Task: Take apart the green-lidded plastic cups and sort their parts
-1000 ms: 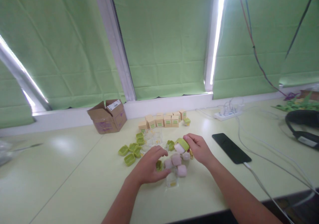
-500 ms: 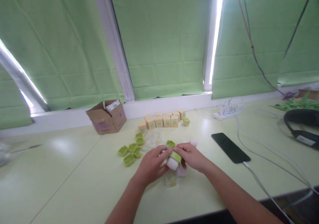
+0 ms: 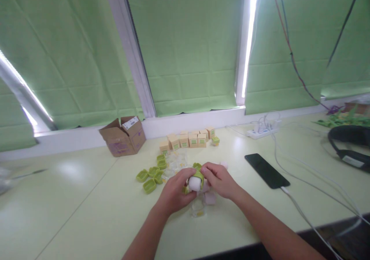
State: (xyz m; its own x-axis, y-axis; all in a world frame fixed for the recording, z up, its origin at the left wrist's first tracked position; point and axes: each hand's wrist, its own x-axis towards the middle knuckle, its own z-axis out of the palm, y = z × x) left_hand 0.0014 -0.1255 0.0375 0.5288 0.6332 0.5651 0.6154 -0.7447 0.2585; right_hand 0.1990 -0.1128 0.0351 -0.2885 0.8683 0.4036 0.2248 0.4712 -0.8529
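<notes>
Midway, I watched both hands, left (image 3: 173, 192) and right (image 3: 221, 181), each grip closed on one white piece (image 3: 194, 183) with its green shell (image 3: 199, 175) above the desk (image 3: 86, 213); green shells (image 3: 150, 176) lay unfilled, boxes (image 3: 187, 139) stood beyond.

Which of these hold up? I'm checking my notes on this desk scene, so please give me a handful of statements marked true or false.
1. Both hands are on one small white piece with a green cap. True: the left hand and the right hand meet on the white piece.
2. The phone lies to the left of the hands. False: the phone lies to their right, with a cable at its near end.
3. A row of small tan boxes stands near the window sill. True: the tan boxes line up behind the hands.
4. The cardboard box stands upright and sealed. False: the cardboard box lies tipped with its flaps open.
5. Loose green caps lie left of the hands. True: the green caps are clustered there.
</notes>
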